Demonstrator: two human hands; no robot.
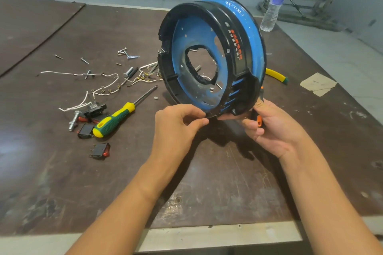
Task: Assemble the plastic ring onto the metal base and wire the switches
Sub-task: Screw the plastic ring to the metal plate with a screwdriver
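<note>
While the left hand [178, 124] pinches the ring's lower rim between thumb and curled fingertips [204, 121], the right hand [275, 130] grips the same rim from the other side. Its fingers are curled under the ring's slotted housing. A small orange-and-black tool [259, 119] is tucked among those fingers; I can't tell what kind.

Ring [234, 47]: black plastic, seated round the blue base [186, 33]. The pair is held up on edge, open face toward me, and looks clear of the table. One screw head shows in the ring wall; other fixings I can't make out.

Progress, my reading: the ring-to-base fit is made or nearly so. Wiring is not begun. Three switches [99, 150] lie loose on the table to my left, well apart from the assembly. White wires [99, 76] with terminals sprawl beyond them, joined to nothing on the ring that I can see. Left to do: seat the switches in the housing and run the wires.

Around them:
- a screwdriver [116, 118] just beside the switches
- a bolt [73, 121]
- scattered screws [128, 54]
- a yellow handle [276, 75] poking out behind the ring

Table [217, 182]: dark board, scuffed and worn pale in patches, with a metal front edge. A cardboard scrap [318, 84] lies at the right and a bottle [275, 4] stands at the far corner. Grey wall behind, with a metal frame against it.
</note>
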